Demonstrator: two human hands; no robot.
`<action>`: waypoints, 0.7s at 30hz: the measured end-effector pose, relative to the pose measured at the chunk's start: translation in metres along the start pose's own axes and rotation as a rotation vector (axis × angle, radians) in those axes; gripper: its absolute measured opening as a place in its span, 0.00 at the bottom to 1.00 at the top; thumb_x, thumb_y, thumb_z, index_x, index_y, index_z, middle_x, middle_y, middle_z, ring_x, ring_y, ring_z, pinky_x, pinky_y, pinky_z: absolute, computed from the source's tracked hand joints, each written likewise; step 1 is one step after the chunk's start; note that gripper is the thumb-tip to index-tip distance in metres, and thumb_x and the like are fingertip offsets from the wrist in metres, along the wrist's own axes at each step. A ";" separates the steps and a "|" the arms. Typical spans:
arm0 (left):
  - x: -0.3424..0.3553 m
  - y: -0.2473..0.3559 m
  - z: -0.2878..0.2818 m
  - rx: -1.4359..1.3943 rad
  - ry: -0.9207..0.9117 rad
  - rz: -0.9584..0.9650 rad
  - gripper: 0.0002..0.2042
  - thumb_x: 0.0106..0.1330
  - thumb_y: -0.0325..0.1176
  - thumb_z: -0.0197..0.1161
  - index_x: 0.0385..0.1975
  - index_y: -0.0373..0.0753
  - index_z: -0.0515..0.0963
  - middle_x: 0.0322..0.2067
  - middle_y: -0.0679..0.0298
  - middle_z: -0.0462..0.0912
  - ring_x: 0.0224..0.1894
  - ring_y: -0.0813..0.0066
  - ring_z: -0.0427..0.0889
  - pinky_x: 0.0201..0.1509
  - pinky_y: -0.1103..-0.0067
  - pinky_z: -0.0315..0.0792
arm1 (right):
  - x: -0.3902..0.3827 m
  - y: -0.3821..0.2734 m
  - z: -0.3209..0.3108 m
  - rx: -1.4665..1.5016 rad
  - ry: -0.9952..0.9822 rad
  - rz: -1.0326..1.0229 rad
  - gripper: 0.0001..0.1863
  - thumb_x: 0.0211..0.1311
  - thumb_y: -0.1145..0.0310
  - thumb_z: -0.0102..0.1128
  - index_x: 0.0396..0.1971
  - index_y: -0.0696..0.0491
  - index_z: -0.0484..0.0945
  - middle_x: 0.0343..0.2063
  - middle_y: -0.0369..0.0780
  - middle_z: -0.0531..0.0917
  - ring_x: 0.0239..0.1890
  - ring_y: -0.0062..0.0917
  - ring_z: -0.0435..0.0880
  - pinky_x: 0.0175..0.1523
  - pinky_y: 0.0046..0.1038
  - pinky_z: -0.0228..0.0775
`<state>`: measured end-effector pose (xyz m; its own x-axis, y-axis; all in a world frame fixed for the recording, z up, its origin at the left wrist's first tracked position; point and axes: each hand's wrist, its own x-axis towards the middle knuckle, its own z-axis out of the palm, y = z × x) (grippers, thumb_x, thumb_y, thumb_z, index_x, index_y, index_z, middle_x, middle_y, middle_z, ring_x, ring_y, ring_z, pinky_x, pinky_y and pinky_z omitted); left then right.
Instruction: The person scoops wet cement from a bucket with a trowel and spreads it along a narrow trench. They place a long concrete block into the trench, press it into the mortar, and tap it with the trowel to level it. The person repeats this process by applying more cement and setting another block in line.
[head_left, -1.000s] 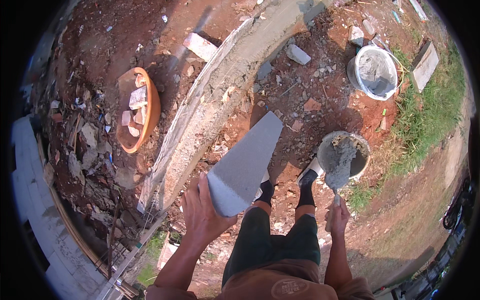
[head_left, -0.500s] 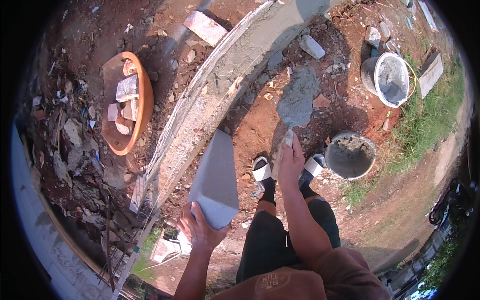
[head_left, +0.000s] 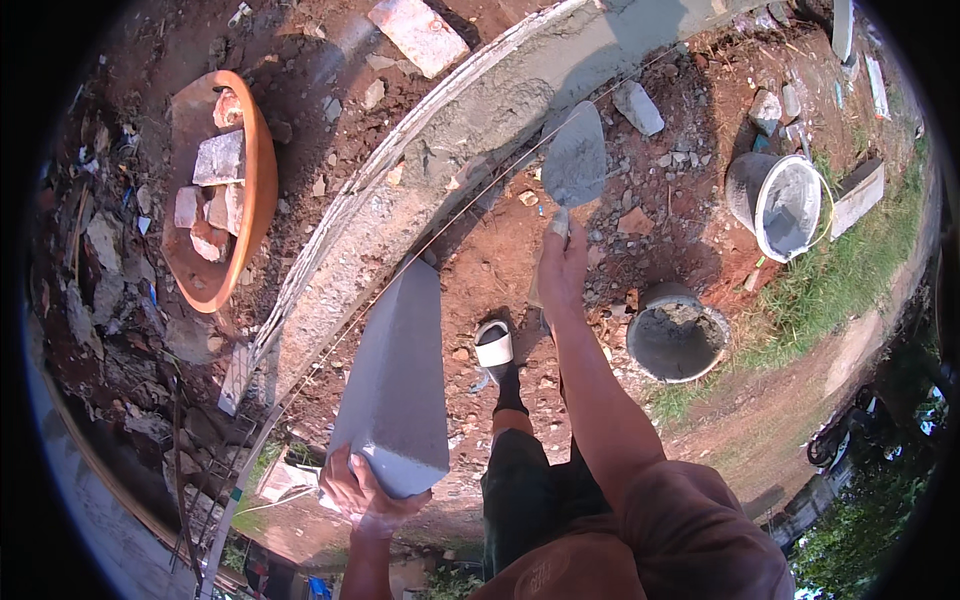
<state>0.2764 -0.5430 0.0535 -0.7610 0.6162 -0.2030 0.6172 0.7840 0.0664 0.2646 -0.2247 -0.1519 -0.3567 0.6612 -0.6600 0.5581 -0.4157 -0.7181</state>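
Note:
My left hand (head_left: 372,494) is closed round the near end of a long grey block (head_left: 400,375), the thumb lying over its edge. The block's far end reaches close to the low wall (head_left: 350,245); whether it touches cannot be told. In my right hand (head_left: 563,270) is a trowel (head_left: 575,155), gripped by its handle, its leaf-shaped blade coated with grey mortar. The blade points away from me, beside the wall's right side. Wet mortar covers the wall's far stretch, and a thin string (head_left: 480,195) runs along the wall.
Right of me stand a bucket of mortar (head_left: 680,340) and a white-rimmed bucket (head_left: 790,208). Across the wall lies an orange basin (head_left: 262,200) holding broken brick pieces. A loose brick (head_left: 420,36) and a grey chunk (head_left: 638,108) lie on rubble-strewn soil. My sandalled foot (head_left: 493,345) is below.
My right hand has carried the trowel forward and left, nearer the wall. The block in my left hand appears lower and further left, and the view has shifted.

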 end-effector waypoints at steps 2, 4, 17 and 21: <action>0.001 -0.001 -0.004 -0.005 -0.028 -0.008 0.53 0.47 0.67 0.56 0.68 0.44 0.40 0.51 0.47 0.63 0.48 0.52 0.66 0.47 0.57 0.60 | 0.017 -0.011 -0.043 -0.386 -0.105 -0.089 0.27 0.62 0.57 0.52 0.56 0.59 0.63 0.40 0.50 0.78 0.43 0.42 0.79 0.45 0.39 0.69; 0.008 0.000 -0.007 -0.025 -0.050 -0.006 0.53 0.48 0.68 0.56 0.68 0.45 0.39 0.51 0.46 0.63 0.49 0.52 0.66 0.47 0.56 0.60 | 0.044 -0.019 -0.070 -0.715 -0.194 -0.299 0.26 0.63 0.56 0.51 0.55 0.56 0.66 0.38 0.50 0.80 0.42 0.44 0.80 0.44 0.40 0.70; 0.013 -0.004 -0.013 -0.046 -0.121 0.021 0.52 0.51 0.69 0.53 0.67 0.38 0.40 0.51 0.42 0.61 0.50 0.47 0.66 0.48 0.53 0.60 | 0.179 -0.117 -0.134 -0.906 -0.249 -0.426 0.24 0.62 0.52 0.50 0.53 0.52 0.72 0.37 0.53 0.81 0.43 0.44 0.80 0.50 0.38 0.71; 0.013 -0.004 -0.017 -0.016 -0.134 0.043 0.55 0.49 0.71 0.53 0.66 0.34 0.41 0.53 0.41 0.59 0.53 0.43 0.61 0.51 0.52 0.59 | 0.181 -0.103 -0.141 -1.095 -0.469 -0.677 0.24 0.62 0.51 0.50 0.52 0.52 0.73 0.37 0.53 0.81 0.41 0.44 0.80 0.48 0.37 0.71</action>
<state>0.2605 -0.5373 0.0667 -0.6997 0.6349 -0.3277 0.6449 0.7586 0.0928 0.2484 0.0256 -0.1665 -0.8896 0.1731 -0.4226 0.3981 0.7475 -0.5318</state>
